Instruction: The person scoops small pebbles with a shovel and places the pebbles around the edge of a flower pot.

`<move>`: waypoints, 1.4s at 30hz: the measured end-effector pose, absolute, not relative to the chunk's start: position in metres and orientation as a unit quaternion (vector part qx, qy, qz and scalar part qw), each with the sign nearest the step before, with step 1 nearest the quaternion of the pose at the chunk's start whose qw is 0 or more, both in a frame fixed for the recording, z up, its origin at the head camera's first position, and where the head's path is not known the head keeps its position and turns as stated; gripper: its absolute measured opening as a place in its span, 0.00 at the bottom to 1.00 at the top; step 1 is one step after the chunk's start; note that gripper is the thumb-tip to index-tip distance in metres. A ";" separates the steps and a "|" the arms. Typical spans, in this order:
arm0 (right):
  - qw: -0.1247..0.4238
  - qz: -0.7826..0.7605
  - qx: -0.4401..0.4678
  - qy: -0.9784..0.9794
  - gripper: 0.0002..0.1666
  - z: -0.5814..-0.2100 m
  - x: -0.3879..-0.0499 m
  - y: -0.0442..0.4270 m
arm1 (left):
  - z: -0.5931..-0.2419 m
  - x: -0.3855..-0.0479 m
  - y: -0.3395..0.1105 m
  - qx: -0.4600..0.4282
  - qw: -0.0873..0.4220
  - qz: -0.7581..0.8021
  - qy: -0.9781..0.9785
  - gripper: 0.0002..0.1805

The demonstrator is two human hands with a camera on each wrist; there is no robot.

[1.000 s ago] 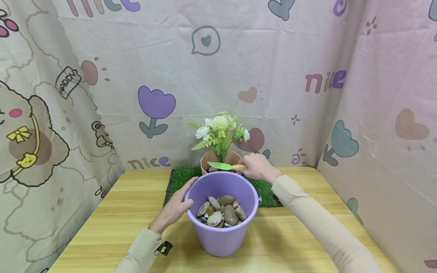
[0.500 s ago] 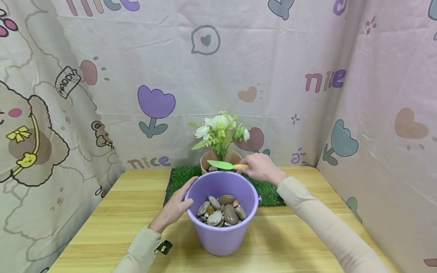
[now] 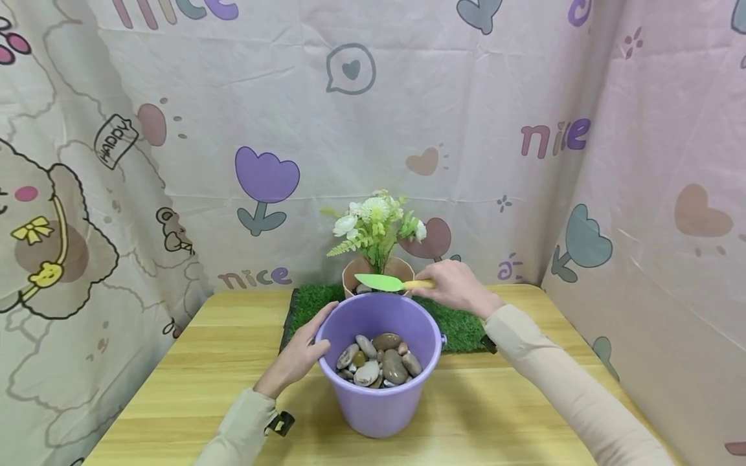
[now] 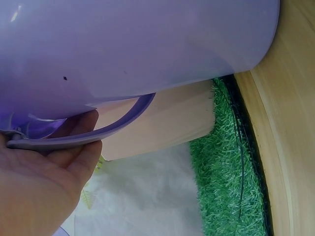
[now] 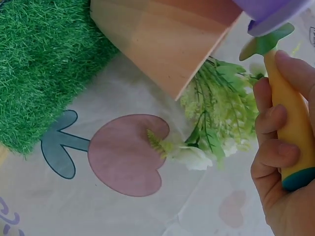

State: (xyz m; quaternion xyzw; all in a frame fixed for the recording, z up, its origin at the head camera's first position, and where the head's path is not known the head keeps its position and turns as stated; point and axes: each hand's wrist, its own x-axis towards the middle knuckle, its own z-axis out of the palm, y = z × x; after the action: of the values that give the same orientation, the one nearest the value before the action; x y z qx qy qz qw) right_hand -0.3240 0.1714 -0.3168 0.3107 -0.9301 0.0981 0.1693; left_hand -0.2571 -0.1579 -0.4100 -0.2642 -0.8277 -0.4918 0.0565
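A purple bucket point(image 3: 380, 411) stands on the table with several smooth stones point(image 3: 394, 367) inside. My left hand point(image 3: 294, 356) holds the bucket's left rim, thumb over the edge and fingers on the outside. In the left wrist view those fingers lie beside the bucket's handle point(image 4: 123, 120). Above the far rim, my right hand point(image 3: 457, 286) grips a small trowel point(image 3: 380, 282) by its yellow handle point(image 5: 291, 113). The trowel's green blade points left, in front of the flowerpot point(image 3: 401, 266). No stone shows on the blade.
White flowers with green leaves point(image 3: 374, 213) stand in the flowerpot behind the bucket. A few stones show inside the pot. An artificial grass mat point(image 3: 317, 299) lies under the pot. Printed cloth point(image 3: 350, 129) hangs behind and beside the wooden table point(image 3: 169, 388).
My right hand has shifted slightly to the right, and more of the trowel's handle shows. The left hand, bucket and stones have stayed in place.
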 end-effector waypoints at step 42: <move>0.217 0.101 0.452 -0.859 0.10 -0.317 -0.293 0.182 | -0.408 -0.256 -0.158 -0.256 0.063 -0.483 -0.835 0.41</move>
State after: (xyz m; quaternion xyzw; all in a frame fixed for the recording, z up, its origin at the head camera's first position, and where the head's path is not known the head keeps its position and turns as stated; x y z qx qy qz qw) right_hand -0.2928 0.1816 -0.3170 0.4520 -0.8593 0.1013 0.2171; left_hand -0.2558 -0.1575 -0.4079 -0.2561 -0.8352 -0.4827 0.0626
